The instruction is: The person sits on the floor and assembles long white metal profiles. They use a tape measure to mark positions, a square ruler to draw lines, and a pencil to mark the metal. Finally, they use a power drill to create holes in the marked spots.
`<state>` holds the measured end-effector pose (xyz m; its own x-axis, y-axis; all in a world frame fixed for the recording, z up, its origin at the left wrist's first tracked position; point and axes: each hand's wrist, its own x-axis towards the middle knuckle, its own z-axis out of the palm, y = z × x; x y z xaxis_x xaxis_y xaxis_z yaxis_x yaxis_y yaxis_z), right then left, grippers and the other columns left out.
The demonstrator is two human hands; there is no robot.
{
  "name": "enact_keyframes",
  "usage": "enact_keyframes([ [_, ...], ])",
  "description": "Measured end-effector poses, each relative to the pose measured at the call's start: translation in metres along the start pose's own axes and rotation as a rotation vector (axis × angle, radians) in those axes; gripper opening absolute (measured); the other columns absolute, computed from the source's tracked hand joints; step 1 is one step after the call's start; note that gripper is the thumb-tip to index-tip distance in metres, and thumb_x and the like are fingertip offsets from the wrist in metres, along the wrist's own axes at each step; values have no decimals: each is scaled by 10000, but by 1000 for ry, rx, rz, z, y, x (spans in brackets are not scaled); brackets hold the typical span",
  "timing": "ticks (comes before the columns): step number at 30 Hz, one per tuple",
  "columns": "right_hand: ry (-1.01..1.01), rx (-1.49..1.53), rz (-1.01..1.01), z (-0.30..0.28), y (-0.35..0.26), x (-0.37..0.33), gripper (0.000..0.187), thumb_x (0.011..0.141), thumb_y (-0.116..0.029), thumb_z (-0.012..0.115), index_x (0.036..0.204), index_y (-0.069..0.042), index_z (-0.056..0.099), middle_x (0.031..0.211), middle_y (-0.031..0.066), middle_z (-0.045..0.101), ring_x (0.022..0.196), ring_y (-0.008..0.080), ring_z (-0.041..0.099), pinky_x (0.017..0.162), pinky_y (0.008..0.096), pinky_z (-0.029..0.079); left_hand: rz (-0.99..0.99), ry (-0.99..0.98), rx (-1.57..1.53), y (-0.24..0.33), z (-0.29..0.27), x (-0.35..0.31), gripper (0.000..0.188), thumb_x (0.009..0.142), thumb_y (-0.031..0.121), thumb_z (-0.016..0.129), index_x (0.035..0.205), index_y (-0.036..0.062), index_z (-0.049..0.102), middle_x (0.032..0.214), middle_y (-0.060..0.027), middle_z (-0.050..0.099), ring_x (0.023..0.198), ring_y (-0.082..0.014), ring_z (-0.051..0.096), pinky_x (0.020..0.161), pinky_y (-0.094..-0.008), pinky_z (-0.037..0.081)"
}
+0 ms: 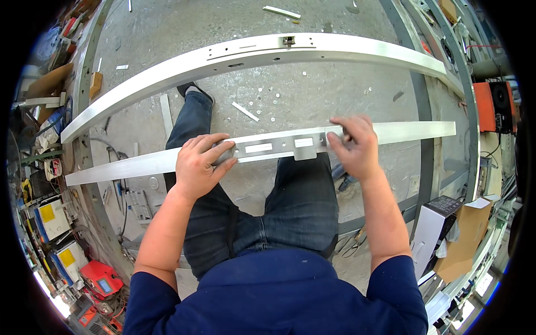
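Note:
A long silver metal profile [402,133] lies crosswise in front of me. A flat metal lock plate [283,144] with rectangular cutouts and a projecting tab rests along its middle. My left hand [204,163] grips the plate's left end against the profile, thumb and fingers pressed on it. Over the plate's right end is my right hand [355,142], slightly blurred. Its thumb and forefinger are apart, and I see nothing between them. A second silver profile [357,47] lies farther away, with a similar plate fitted on top and a small latch [288,40] in it.
Steel frame rails [84,78] run on both sides under the profiles. Metal offcuts [245,111] litter the concrete floor. At right are an orange box [487,106] and a cardboard box [466,237]; at lower left is a red machine [102,279] with a screen.

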<state>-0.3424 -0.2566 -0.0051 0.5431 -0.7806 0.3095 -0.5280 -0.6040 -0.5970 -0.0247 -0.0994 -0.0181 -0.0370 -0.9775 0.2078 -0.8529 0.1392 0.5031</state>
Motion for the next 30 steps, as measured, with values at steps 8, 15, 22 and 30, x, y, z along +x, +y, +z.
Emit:
enact_keyframes([
  [8, -454, -141, -19, 23, -86, -35, 588, 803, -129, 727, 1352, 31, 589, 669, 73, 658, 582, 259, 619, 649, 377, 483, 6, 5, 21, -1, 0, -1, 354, 742, 178, 838, 1074, 96, 748, 1142, -60, 729, 1023, -277, 690, 894, -399, 515],
  [15, -424, -142, 33, 41, -82, -44, 648, 807, -123, 723, 1400, 52, 529, 650, 90, 617, 570, 299, 577, 631, 398, 476, 12, 19, 43, -3, 1, -2, 308, 799, 264, 821, 1074, 138, 764, 1141, -22, 721, 1015, -236, 687, 887, -381, 511],
  [22, -462, -219, -11, 41, -79, -44, 694, 790, -116, 728, 1433, 33, 512, 644, 78, 615, 558, 281, 586, 639, 393, 475, 4, 13, 34, -2, 0, -3, 302, 808, 273, 815, 1074, 141, 761, 1136, -18, 719, 1004, -235, 683, 888, -383, 509],
  [30, -475, -266, -64, 42, -74, -45, 704, 783, -100, 716, 1442, 35, 508, 645, 71, 622, 557, 271, 604, 638, 386, 471, 10, 15, 43, -3, 1, -4, 296, 818, 286, 805, 1075, 148, 758, 1133, -13, 718, 997, -234, 682, 890, -383, 511],
])
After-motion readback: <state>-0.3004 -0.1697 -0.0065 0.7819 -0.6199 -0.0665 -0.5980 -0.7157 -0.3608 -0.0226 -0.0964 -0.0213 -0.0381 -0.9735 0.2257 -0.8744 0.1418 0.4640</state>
